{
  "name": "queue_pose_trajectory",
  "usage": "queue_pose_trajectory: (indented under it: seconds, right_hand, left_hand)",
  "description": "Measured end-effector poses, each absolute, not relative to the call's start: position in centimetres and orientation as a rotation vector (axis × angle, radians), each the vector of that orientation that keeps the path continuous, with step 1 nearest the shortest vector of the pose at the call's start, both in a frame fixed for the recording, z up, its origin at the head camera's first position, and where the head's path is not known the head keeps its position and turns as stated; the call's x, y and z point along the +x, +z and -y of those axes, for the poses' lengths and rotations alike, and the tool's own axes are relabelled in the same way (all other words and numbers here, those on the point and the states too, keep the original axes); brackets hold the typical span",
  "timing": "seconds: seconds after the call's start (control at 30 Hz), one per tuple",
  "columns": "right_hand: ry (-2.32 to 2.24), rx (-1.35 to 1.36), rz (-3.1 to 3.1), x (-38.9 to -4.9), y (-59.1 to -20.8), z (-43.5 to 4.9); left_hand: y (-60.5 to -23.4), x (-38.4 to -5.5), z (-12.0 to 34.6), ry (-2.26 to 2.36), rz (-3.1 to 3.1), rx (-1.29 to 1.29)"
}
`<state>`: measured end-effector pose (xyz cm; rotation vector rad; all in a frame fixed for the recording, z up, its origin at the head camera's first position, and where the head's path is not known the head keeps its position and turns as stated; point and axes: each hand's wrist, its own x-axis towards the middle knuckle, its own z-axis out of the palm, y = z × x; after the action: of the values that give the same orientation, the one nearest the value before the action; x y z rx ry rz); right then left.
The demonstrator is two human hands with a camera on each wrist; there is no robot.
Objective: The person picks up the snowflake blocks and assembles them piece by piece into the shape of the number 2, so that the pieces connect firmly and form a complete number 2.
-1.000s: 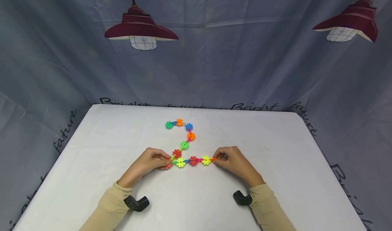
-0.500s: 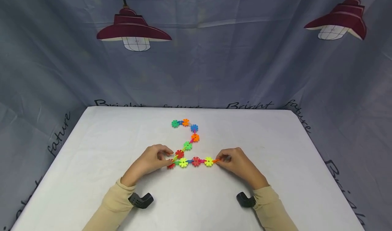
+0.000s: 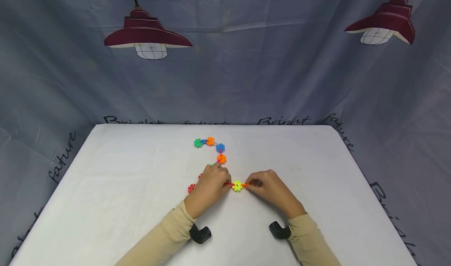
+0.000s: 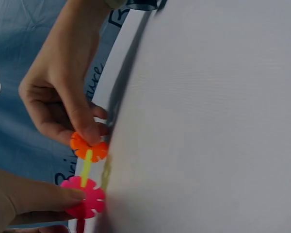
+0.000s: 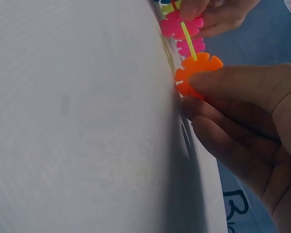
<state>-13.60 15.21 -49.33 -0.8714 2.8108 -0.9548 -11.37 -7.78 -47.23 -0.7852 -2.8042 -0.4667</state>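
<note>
A chain of colourful notched plastic snowflake discs lies in a bent line on the white table. My left hand point(image 3: 209, 183) reaches over its lower part in the head view, covering several discs. Thumb and fingers there pinch a pink snowflake disc point(image 4: 94, 200), seen in the left wrist view. My right hand point(image 3: 269, 187) pinches the orange snowflake disc point(image 5: 198, 64) at the chain's right end. Slotted between these two is a yellow disc point(image 3: 237, 186), edge-on in both wrist views. A red disc point(image 3: 191, 188) shows left of my left hand.
The chain's far part curves back to a blue disc point(image 3: 220, 147), an orange disc point(image 3: 210, 141) and a green end disc point(image 3: 198, 143). Behind the white table point(image 3: 141, 219) hangs a grey-blue curtain point(image 3: 225, 70) with printed lamps.
My left hand has let go near the chain's lower left corner and moved right along it to the pink disc. My right hand keeps its pinch on the orange disc.
</note>
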Motion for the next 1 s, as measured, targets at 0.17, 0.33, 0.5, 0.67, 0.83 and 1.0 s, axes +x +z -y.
queue_pose_trajectory:
  seconds: [0.17, 0.33, 0.5, 0.67, 0.83, 1.0]
  right_hand:
    - [-0.919, -0.929, -2.848, -13.4, -49.0, -14.9]
    - [-0.914, -0.985, -2.874, -13.3, -48.8, -14.7]
    - [-0.946, -1.025, -2.880, -13.1, -49.1, -14.5]
    - [-0.976, -1.039, -2.853, -13.1, -49.6, -14.1]
    - [-0.981, -1.000, -2.851, -13.1, -49.8, -14.1]
    - [-0.981, -0.938, -2.841, -13.0, -49.9, -14.6]
  left_hand:
    - [-47.8, -11.1, 7.5, -0.437, 2.795, -0.821]
    - [-47.9, -11.1, 7.6, -0.475, 2.775, -0.830]
    - [-48.2, -11.1, 7.8, -0.509, 2.758, -0.830]
    - [-48.4, -10.9, 7.9, -0.504, 2.756, -0.806]
    - [-48.3, -10.7, 7.8, -0.457, 2.771, -0.767]
    - [-48.3, -10.4, 7.4, -0.449, 2.798, -0.716]
